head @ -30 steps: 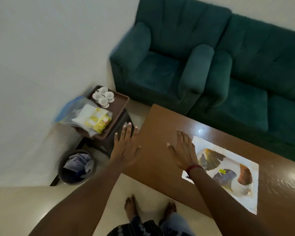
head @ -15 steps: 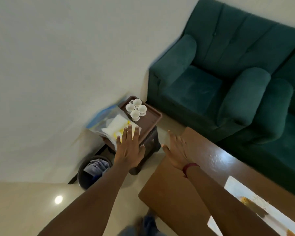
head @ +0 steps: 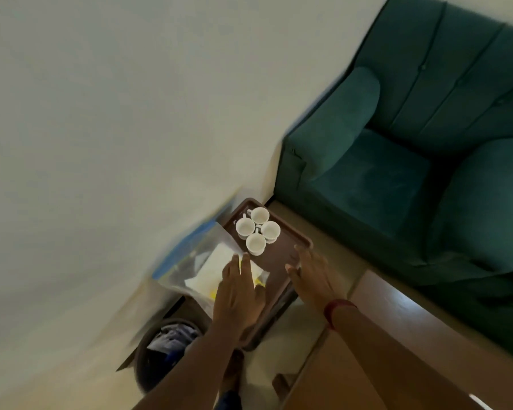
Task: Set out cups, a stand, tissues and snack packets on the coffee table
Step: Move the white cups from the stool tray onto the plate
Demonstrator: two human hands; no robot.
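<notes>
left hand [head: 238, 294] flat, fingers straight, over packet bag [head: 196, 257], holding nothing | right hand [head: 312, 276] fingers spread at tray [head: 276, 261] edge, holding nothing | four white cups [head: 257, 229] clustered on tray

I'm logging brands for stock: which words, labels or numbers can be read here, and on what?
None can be read.
On the yellow snack packets in the clear plastic bag: print, if any, blurred.
On the litter in the waste bin: blurred.
On the white cups and brown tray: no marks seen.
</notes>
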